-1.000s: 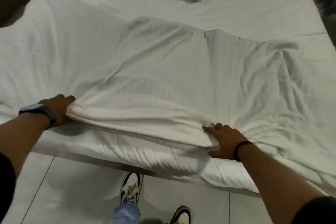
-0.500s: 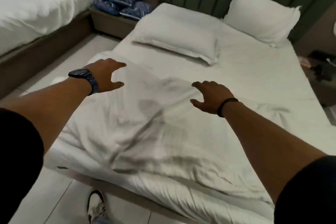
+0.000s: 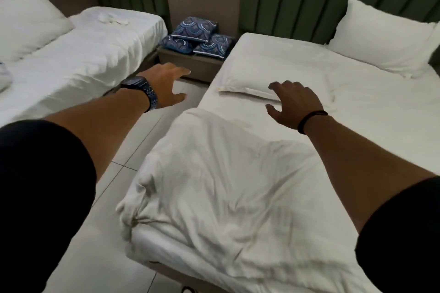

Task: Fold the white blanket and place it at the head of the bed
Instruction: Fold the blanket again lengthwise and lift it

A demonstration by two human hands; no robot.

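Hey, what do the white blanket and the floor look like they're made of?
White blanket: soft woven fabric, probably cotton, matte; it crumples into fine wrinkles and bunches at its near corner. Floor: hard pale tiles, likely ceramic, slightly glossy; thin straight grout lines and a faint sheen show.

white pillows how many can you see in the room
3: one white pillow flat on the near bed's left side, one propped against its headboard, one on the far bed. More may lie outside the frame.

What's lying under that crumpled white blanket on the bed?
The white blanket lies rumpled over the foot of the bed. At its near edge the mattress side shows beneath it. Whatever else lies under it is covered. Both hands hover above, empty.
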